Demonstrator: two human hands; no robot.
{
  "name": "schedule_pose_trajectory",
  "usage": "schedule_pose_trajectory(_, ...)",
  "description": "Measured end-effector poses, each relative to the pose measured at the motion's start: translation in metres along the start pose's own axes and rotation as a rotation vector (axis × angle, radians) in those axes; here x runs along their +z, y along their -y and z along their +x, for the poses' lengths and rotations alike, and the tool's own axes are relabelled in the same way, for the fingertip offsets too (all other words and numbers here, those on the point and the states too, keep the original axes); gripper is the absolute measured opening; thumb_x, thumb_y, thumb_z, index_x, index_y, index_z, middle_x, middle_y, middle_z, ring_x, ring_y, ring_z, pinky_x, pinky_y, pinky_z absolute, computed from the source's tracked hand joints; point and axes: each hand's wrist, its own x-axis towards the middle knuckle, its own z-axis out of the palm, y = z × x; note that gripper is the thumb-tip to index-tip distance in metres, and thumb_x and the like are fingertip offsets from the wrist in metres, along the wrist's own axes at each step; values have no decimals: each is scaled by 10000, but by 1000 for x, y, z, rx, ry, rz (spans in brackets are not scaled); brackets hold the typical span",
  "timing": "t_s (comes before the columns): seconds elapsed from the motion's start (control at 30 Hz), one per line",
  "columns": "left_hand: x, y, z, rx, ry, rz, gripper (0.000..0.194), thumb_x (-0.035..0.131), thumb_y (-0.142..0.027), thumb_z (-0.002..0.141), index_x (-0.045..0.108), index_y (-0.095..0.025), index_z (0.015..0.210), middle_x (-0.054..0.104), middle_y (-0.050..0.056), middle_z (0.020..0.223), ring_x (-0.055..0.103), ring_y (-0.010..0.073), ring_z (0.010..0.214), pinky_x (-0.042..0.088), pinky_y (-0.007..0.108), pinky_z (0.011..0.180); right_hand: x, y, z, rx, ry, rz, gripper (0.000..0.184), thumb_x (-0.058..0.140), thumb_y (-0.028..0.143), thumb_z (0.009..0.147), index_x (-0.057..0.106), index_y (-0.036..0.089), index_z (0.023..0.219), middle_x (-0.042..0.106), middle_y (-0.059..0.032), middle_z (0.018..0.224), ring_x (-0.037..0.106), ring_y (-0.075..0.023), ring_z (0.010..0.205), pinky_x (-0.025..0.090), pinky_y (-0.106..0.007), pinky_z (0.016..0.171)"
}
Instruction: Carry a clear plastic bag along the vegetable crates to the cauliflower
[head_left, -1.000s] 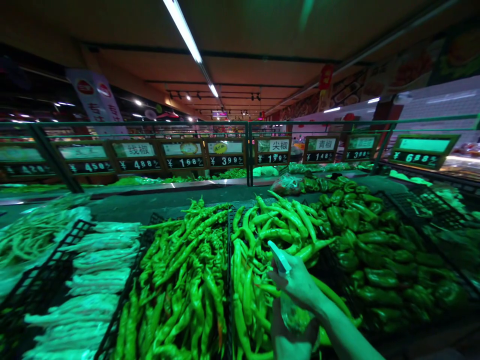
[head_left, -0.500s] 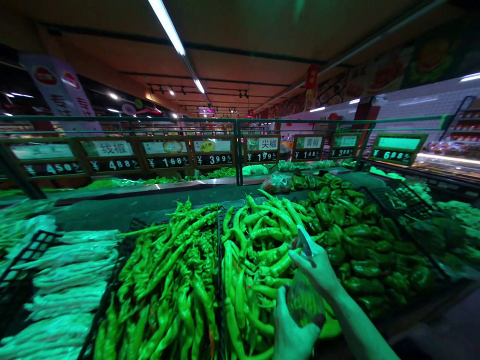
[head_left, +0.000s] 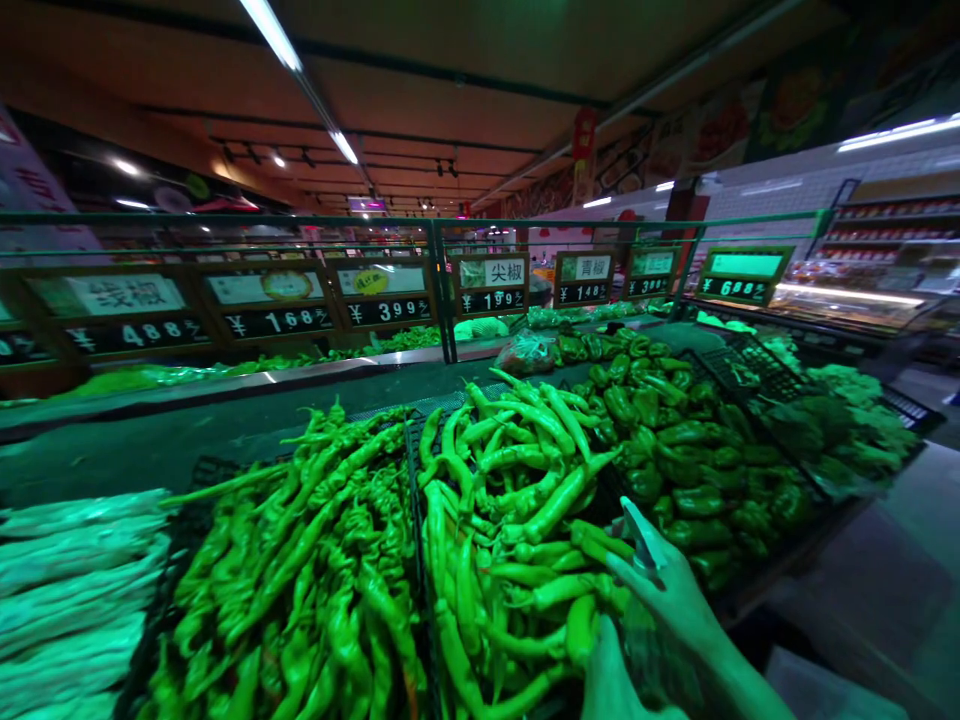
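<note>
My right hand pinches the end of a long green pepper between thumb and forefinger, over the right side of the crate of long green peppers. A pale, pointed shape beside the forefinger is too unclear to name. Below, my left hand is partly cut off by the bottom edge and grips a clear plastic bag. The bag hangs under my right wrist, and its contents are mostly hidden. Another green pepper lies right against my left hand.
Left of this crate are thin wrinkled peppers and pale bundled vegetables. Dark green peppers fill the crate on the right, with leafy greens beyond. A rail with price signs runs along the back.
The view has turned right. My right hand has drawn back and down with a pepper now plain in its pinch. My left hand and the bag have sunk lower in the picture.
</note>
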Motion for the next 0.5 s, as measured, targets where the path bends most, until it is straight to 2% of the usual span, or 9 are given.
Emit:
schedule_pose_trajectory(0.03,-3,-2,-3,10,27,2,610,857,-421,916,661,-222,1458,692,151,1532,669,348,1412,583,623,1214,-3,-4,-6,22,-2,-5,875,802,554,958,522,153,1684,786,-83,1171,745,-225,906,628,-320,772)
schedule_pose_trajectory(0.1,-6,-6,-7,20,80,4,469,767,-467,1006,699,-226,1403,715,137,1488,697,309,1349,625,578,1156,-8,-11,-18,61,-30,-33,910,807,540,953,498,137,1709,775,-40,1052,696,-189,778,606,-304,717)
schedule_pose_trajectory(0.23,1,-5,-10,12,163,7,463,775,-446,1003,697,-240,1411,717,128,1504,709,303,1347,629,569,1166,-16,-19,-36,109,-155,-49,895,802,537,961,501,171,1720,754,1,987,668,-169,727,578,-287,676)
schedule_pose_trajectory(0.3,11,0,-8,-4,179,9,642,870,-377,904,646,-247,1492,704,148,1540,691,338,1412,586,609,1239,-20,-22,-39,114,-197,-42,910,811,551,950,505,174,1720,784,-24,1033,722,-200,808,613,-313,749)
schedule_pose_trajectory(0.37,24,7,-5,-34,176,17,886,945,-262,739,598,-256,1555,696,177,1562,655,395,1489,521,628,1317,-27,-25,-38,126,-160,-19,950,831,565,934,489,171,1728,815,-87,1169,778,-253,954,646,-356,849)
schedule_pose_trajectory(0.43,37,12,0,-67,161,27,1071,938,-138,584,575,-269,1583,673,197,1601,595,458,1561,477,615,1360,-36,-26,-35,142,-103,11,980,844,569,929,460,178,1742,796,-148,1341,792,-303,1112,662,-397,924)
schedule_pose_trajectory(0.5,48,14,5,-84,149,33,1186,904,-67,499,553,-300,1607,629,191,1663,534,491,1611,475,586,1366,-44,-24,-33,139,-97,19,981,837,573,936,446,178,1745,767,-165,1422,771,-326,1220,652,-433,1005)
